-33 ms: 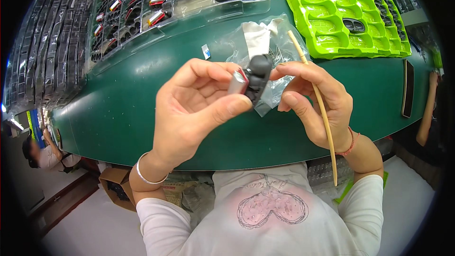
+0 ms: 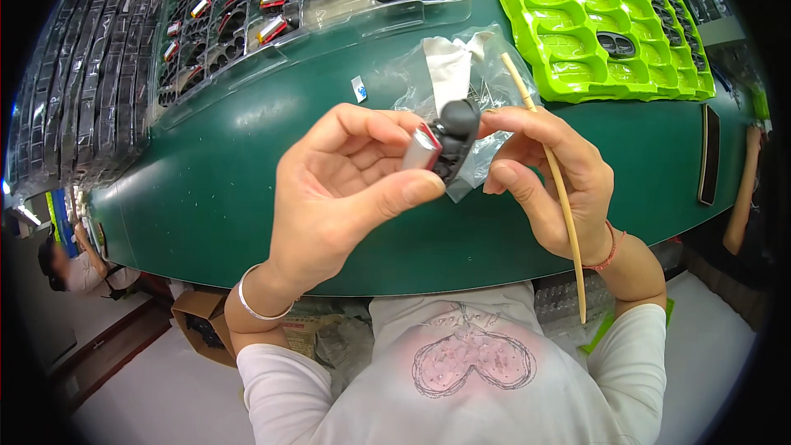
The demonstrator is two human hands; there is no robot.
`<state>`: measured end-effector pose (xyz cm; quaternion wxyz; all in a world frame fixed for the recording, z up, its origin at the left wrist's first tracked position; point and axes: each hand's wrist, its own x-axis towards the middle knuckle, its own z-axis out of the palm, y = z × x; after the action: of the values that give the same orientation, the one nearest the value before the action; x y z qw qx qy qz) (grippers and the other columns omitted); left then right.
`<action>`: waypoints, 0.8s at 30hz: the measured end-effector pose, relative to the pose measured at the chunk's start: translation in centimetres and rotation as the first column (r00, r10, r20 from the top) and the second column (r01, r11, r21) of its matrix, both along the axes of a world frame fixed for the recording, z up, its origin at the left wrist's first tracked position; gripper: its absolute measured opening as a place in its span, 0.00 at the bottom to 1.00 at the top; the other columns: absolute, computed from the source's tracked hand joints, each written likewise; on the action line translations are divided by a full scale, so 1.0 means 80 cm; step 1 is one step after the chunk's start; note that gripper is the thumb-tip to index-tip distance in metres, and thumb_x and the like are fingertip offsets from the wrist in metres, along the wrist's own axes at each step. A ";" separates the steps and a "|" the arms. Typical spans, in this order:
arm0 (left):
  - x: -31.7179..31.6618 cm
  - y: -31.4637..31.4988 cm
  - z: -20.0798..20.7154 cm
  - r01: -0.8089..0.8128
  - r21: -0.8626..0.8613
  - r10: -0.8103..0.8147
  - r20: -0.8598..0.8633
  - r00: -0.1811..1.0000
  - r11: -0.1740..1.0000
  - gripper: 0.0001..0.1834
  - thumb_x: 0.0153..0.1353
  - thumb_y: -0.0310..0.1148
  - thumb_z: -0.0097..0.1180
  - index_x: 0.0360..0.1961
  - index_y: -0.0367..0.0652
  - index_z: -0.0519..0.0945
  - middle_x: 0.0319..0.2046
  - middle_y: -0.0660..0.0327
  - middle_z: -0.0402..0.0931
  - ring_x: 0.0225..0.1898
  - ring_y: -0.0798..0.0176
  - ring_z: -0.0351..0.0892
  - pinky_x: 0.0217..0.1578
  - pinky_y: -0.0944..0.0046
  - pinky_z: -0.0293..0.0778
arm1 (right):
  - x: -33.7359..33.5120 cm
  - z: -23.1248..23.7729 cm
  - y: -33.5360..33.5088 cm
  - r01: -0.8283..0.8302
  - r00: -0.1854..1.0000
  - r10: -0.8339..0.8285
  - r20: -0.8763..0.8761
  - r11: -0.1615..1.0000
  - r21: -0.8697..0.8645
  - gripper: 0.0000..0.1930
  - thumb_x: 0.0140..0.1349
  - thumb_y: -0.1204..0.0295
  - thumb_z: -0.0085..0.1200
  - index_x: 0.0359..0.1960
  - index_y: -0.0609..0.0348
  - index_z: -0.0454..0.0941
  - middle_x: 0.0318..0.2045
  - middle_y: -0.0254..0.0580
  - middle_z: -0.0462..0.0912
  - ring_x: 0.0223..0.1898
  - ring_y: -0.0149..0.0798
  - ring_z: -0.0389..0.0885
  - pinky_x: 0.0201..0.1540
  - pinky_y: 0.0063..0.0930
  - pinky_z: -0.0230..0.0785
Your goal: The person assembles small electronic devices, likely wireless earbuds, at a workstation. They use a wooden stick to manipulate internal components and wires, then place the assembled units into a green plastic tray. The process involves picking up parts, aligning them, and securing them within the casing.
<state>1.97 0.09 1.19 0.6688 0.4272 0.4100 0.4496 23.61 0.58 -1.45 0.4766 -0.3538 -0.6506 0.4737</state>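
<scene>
My left hand (image 2: 338,189) pinches a small black plastic part (image 2: 456,136) with a silver cell (image 2: 420,151), red at its edge, set against it. My right hand (image 2: 552,181) touches the right side of the same part with its fingertips. A thin wooden stick (image 2: 560,198) is tucked between that hand's fingers, and its lower end points down past my wrist. Both hands hover above the green table (image 2: 247,165). Just behind them lies a clear plastic bag (image 2: 486,82) with a white piece inside.
A bright green moulded tray (image 2: 601,16) sits at the back right with one black part (image 2: 616,44) in a pocket. A clear tray (image 2: 272,8) of silver-and-red cells lies at the back left, beside stacks of dark trays (image 2: 74,99). Another person's arm (image 2: 746,189) reaches in at the right edge.
</scene>
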 end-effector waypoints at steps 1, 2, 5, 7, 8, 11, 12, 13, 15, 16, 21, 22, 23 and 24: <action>0.000 -0.001 -0.001 0.008 -0.009 -0.008 -0.004 1.000 1.000 0.20 0.50 0.23 0.68 0.41 0.39 0.71 0.48 0.51 0.75 0.48 0.61 0.77 0.49 0.63 0.74 | -0.001 -0.001 0.000 -0.003 1.000 0.003 -0.002 1.000 0.011 0.18 0.57 0.85 0.56 0.50 0.65 0.75 0.39 0.46 0.82 0.27 0.29 0.81 0.29 0.18 0.74; 0.001 -0.002 -0.003 0.024 0.009 -0.024 0.024 0.999 1.000 0.20 0.50 0.21 0.67 0.42 0.37 0.71 0.47 0.51 0.74 0.47 0.63 0.77 0.48 0.64 0.75 | -0.001 -0.002 0.000 -0.006 1.000 0.006 -0.004 1.000 0.022 0.18 0.57 0.85 0.56 0.50 0.65 0.75 0.39 0.46 0.82 0.27 0.29 0.81 0.29 0.18 0.74; 0.004 -0.003 -0.007 0.041 0.049 -0.043 0.038 0.998 0.998 0.23 0.47 0.16 0.68 0.43 0.36 0.71 0.47 0.52 0.74 0.45 0.66 0.77 0.46 0.65 0.76 | 0.000 -0.004 0.001 -0.017 1.000 0.017 0.002 0.999 0.037 0.18 0.56 0.84 0.57 0.50 0.66 0.74 0.40 0.46 0.82 0.28 0.30 0.82 0.30 0.19 0.74; 0.006 -0.006 -0.008 0.014 0.056 -0.011 -0.044 0.999 0.998 0.26 0.43 0.19 0.72 0.43 0.38 0.72 0.47 0.53 0.75 0.46 0.66 0.76 0.49 0.64 0.74 | 0.001 -0.004 0.001 -0.018 1.000 0.018 0.003 0.999 0.035 0.19 0.56 0.84 0.58 0.50 0.66 0.75 0.40 0.46 0.82 0.28 0.30 0.82 0.30 0.19 0.74; 0.007 -0.008 -0.008 0.019 0.105 -0.004 -0.137 0.991 0.994 0.27 0.42 0.19 0.72 0.44 0.38 0.72 0.46 0.53 0.75 0.45 0.66 0.77 0.48 0.64 0.74 | 0.000 -0.003 0.001 -0.018 1.000 0.018 0.000 0.999 0.032 0.19 0.56 0.83 0.58 0.50 0.66 0.75 0.40 0.46 0.82 0.28 0.30 0.82 0.30 0.19 0.74; 0.007 -0.014 -0.003 0.105 0.327 0.053 -0.440 0.896 0.939 0.30 0.41 0.20 0.74 0.46 0.36 0.72 0.44 0.54 0.76 0.43 0.66 0.77 0.46 0.65 0.74 | 0.000 0.000 0.000 -0.037 0.999 0.037 -0.017 0.999 0.008 0.17 0.55 0.83 0.59 0.48 0.66 0.75 0.39 0.46 0.82 0.29 0.30 0.82 0.31 0.20 0.75; 0.006 -0.014 -0.004 0.188 0.433 0.093 -0.549 0.830 0.881 0.30 0.41 0.20 0.74 0.46 0.36 0.71 0.43 0.54 0.77 0.43 0.66 0.77 0.46 0.65 0.74 | 0.000 0.000 0.000 -0.043 0.999 0.043 -0.024 0.999 -0.003 0.17 0.55 0.82 0.60 0.47 0.67 0.76 0.39 0.46 0.82 0.29 0.30 0.82 0.32 0.20 0.75; 0.005 -0.014 -0.004 0.282 0.519 0.150 -0.641 0.753 0.807 0.31 0.40 0.20 0.74 0.47 0.35 0.71 0.41 0.54 0.77 0.43 0.66 0.77 0.45 0.65 0.74 | 0.003 -0.004 0.002 -0.084 0.996 0.085 -0.016 0.996 0.038 0.16 0.57 0.81 0.59 0.47 0.68 0.75 0.39 0.50 0.81 0.31 0.32 0.81 0.33 0.21 0.75; 0.007 -0.014 -0.003 0.294 0.567 0.175 -0.630 0.756 0.770 0.31 0.41 0.19 0.73 0.48 0.36 0.70 0.40 0.54 0.78 0.43 0.64 0.77 0.43 0.65 0.73 | 0.007 -0.010 0.006 -0.141 0.990 0.143 -0.017 0.985 0.098 0.15 0.58 0.80 0.58 0.46 0.71 0.73 0.39 0.54 0.79 0.33 0.35 0.80 0.34 0.22 0.75; 0.008 -0.013 -0.004 0.272 0.586 0.185 -0.602 0.777 0.763 0.31 0.41 0.19 0.72 0.48 0.36 0.70 0.40 0.54 0.78 0.42 0.63 0.77 0.43 0.65 0.73 | 0.007 -0.010 0.007 -0.156 0.987 0.160 -0.027 0.981 0.116 0.14 0.58 0.80 0.58 0.45 0.71 0.73 0.39 0.54 0.79 0.34 0.35 0.80 0.35 0.23 0.75; 0.005 -0.012 -0.012 0.188 0.620 0.178 -0.479 0.860 0.762 0.32 0.42 0.18 0.72 0.48 0.38 0.69 0.39 0.53 0.79 0.42 0.62 0.76 0.45 0.64 0.71 | 0.002 -0.004 0.007 -0.136 0.985 0.144 -0.098 0.987 0.087 0.10 0.54 0.82 0.60 0.38 0.68 0.76 0.37 0.50 0.81 0.33 0.35 0.81 0.34 0.23 0.78; 0.004 -0.012 -0.011 0.193 0.629 0.183 -0.482 0.857 0.753 0.32 0.41 0.19 0.72 0.48 0.38 0.69 0.39 0.53 0.80 0.43 0.61 0.76 0.45 0.64 0.71 | 0.002 -0.004 0.006 -0.130 0.985 0.137 -0.106 0.989 0.072 0.10 0.54 0.82 0.60 0.39 0.68 0.76 0.37 0.51 0.81 0.33 0.35 0.81 0.35 0.23 0.78; 0.004 -0.012 -0.010 0.199 0.637 0.187 -0.486 0.854 0.744 0.33 0.41 0.19 0.73 0.49 0.38 0.69 0.39 0.52 0.80 0.43 0.61 0.75 0.45 0.64 0.71 | 0.001 -0.005 0.004 -0.124 0.985 0.130 -0.114 0.991 0.057 0.11 0.54 0.82 0.60 0.39 0.68 0.76 0.37 0.51 0.81 0.33 0.36 0.81 0.35 0.23 0.78; 0.003 -0.011 -0.010 0.204 0.650 0.193 -0.484 0.853 0.732 0.33 0.41 0.19 0.73 0.48 0.38 0.69 0.39 0.53 0.80 0.43 0.61 0.75 0.45 0.64 0.70 | 0.000 -0.006 0.004 -0.118 0.985 0.122 -0.121 0.992 0.041 0.11 0.54 0.82 0.60 0.39 0.68 0.76 0.36 0.51 0.81 0.33 0.36 0.81 0.35 0.23 0.78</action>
<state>2.22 -0.79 0.43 0.3294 0.7481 0.3803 0.4327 23.61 0.86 -1.91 0.4923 -0.2758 -0.6482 0.5113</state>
